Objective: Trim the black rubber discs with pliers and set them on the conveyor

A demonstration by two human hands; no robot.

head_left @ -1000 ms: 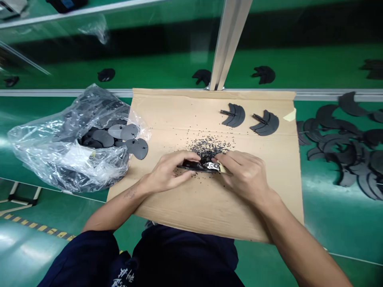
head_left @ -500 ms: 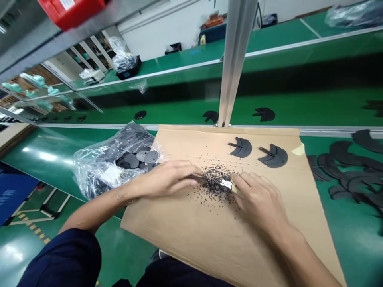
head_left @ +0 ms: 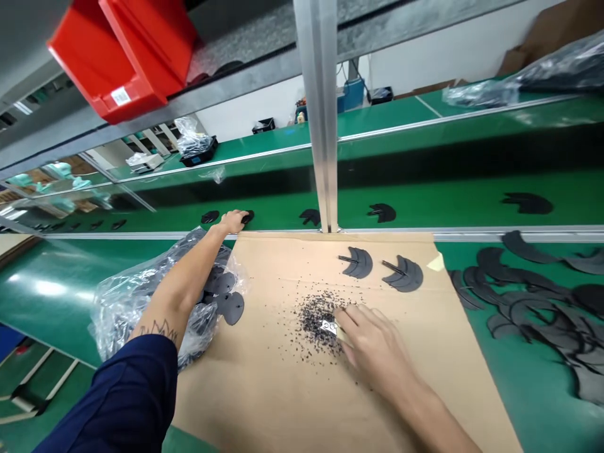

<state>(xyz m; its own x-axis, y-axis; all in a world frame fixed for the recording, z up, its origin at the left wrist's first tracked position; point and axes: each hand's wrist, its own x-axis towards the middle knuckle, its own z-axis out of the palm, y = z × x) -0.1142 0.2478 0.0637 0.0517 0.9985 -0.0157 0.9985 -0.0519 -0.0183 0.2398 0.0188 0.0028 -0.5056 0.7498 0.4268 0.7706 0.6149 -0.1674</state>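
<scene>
My left hand [head_left: 233,222] is stretched out to the green strip behind the bench rail, fingers closed at a dark rounded piece [head_left: 248,217]. My right hand [head_left: 372,340] stays low over the cardboard sheet [head_left: 283,402], curled around a small tool [head_left: 329,327] with a pale handle and a white, black-printed part; its exact kind is unclear. Beneath it is a scattered heap of tiny black bits [head_left: 311,314]. Two black fan-shaped pieces [head_left: 361,263], each with a thin stem, lie behind that hand on the cardboard.
A clear plastic bag [head_left: 113,302] of dark flat discs [head_left: 231,307] lies at the left. Curved black pieces [head_left: 519,302] are piled at the right. A metal post [head_left: 323,126] rises behind the cardboard. Red bins [head_left: 132,69] sit overhead, and more dark pieces [head_left: 383,212] line the green strip.
My left hand has moved from the heap of bits, away and leftward to the green strip with the dark piece. My right hand remains by the heap. The view has tilted up.
</scene>
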